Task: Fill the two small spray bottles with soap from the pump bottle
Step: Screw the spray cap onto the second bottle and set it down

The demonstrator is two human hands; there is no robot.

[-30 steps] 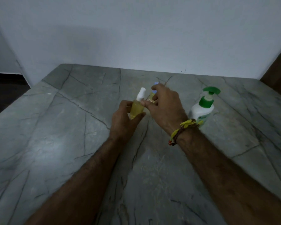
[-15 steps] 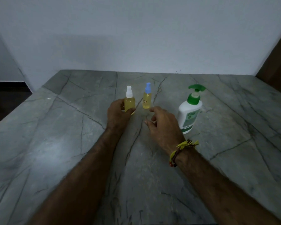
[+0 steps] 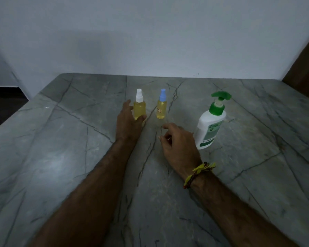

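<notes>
Grey veined stone tabletop [image 3: 61, 157], dim light, pale wall behind. Three bottles stand upright in a rough row toward the far side.

White-capped spray bottle [image 3: 139, 106]: leftmost, yellow liquid filling most of its body, cap on. Blue-capped spray bottle [image 3: 161, 106]: just to its right, a small gap between the two, also full of yellow liquid, a small label low on its front, cap on. Pump bottle [image 3: 212, 125]: well to the right of both, white body, green collar and green pump head, green label; it appears to lean in the wide-angle view.

Left hand [image 3: 128, 122]: palm down near the tabletop, fingers curved around the left side and base of the white-capped spray bottle, thumb tip at its lower right. A loose wrap on the bottle, which stands on the tabletop.

Right hand [image 3: 178, 139]: nearer the camera than the blue-capped spray bottle, apart from it, and just left of the pump bottle's base. Fingers loosely curled and parted, holding nothing. Whether its far edge touches the pump bottle, cannot tell. Yellow and dark braided thread band [image 3: 198, 172] on the right wrist.

Both forearms bare, reaching in from the near edge.
</notes>
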